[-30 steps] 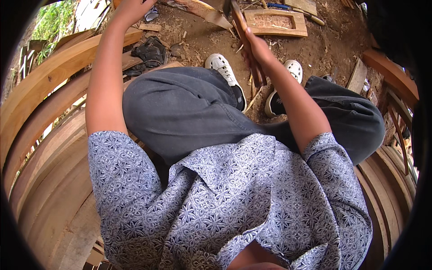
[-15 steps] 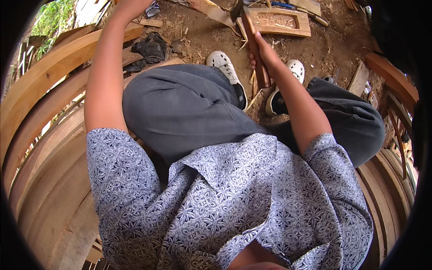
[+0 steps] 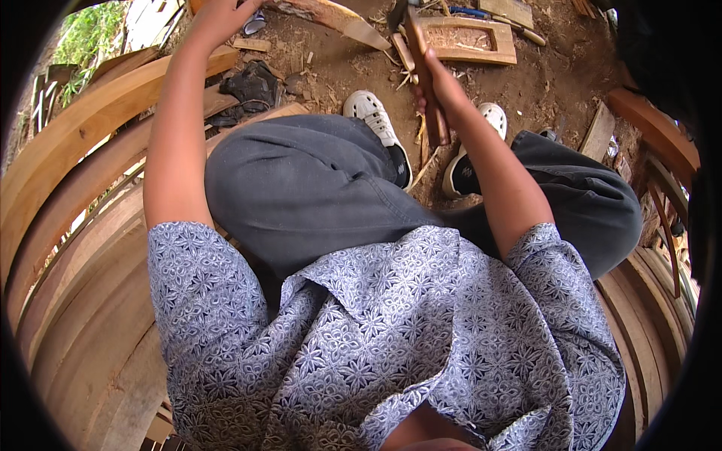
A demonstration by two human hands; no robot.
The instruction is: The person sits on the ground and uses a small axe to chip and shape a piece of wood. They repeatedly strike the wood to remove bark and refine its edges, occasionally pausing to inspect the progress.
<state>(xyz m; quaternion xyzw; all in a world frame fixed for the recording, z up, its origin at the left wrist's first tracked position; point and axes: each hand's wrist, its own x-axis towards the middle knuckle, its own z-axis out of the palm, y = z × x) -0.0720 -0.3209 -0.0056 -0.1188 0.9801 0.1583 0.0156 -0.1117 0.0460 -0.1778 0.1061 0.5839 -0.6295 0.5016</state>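
Note:
In my right hand (image 3: pixel 445 89) I grip the brown wooden handle of a hatchet (image 3: pixel 430 98). Its dark metal head lies at the top edge, close to the tapered end of a curved piece of wood (image 3: pixel 331 16). My left hand (image 3: pixel 224 21) is at the upper left, on the far end of that piece, with its fingers partly cut off by the picture's edge. Pale split slivers of wood (image 3: pixel 404 56) hang or lie just left of the hatchet handle. Between my shoes the ground carries thin shavings.
A wooden block with a rectangular hollow (image 3: pixel 470 39) lies right of the hatchet, near a blue-handled tool (image 3: pixel 468 11). A dark crumpled object (image 3: pixel 252 86) sits beside my left knee. Curved-looking stacked planks (image 3: pixel 83 113) flank me. My white shoes (image 3: pixel 374 116) stand close below the hatchet.
The curved piece of wood and my left hand have come slightly lower in the picture. More of the pale slivers shows beside the hatchet. My right hand keeps its grip.

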